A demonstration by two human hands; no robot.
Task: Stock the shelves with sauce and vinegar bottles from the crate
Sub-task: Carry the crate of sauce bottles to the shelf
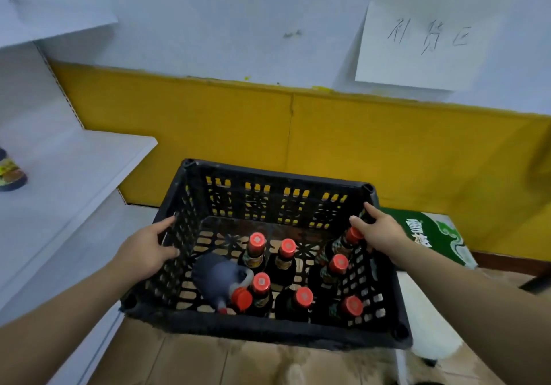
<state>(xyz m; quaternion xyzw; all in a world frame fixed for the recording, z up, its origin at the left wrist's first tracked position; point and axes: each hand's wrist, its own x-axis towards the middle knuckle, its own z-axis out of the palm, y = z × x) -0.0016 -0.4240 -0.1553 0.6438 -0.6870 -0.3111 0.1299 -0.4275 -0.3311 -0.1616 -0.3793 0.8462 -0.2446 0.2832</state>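
Step in hand: positioning the crate point(268, 329), with unloading not yet started. The black lattice crate sits in the lower centre of the frame on a brown cardboard surface point(238, 360). The white shelf point(74, 175) is at the left of the frame. The left hand point(149, 250) grips the crate's left wall, thumb inside and fingers outside. The right hand point(378, 232) holds the right wall at the rim, its thumb just above one red cap; whether it touches that cap cannot be told. Neither hand holds a bottle. Seven dark bottles point(287, 253) with red caps stand upright on the crate floor, grouped toward the right and near side. A grey jug point(214, 277) lies tipped on its side at the left. One small container point(10, 173) stands on the shelf at the left edge of the frame. The next move probably calls for releasing one wall, closing a hand round a bottle neck, lifting it straight up past the rim, and carrying it left to the shelf.
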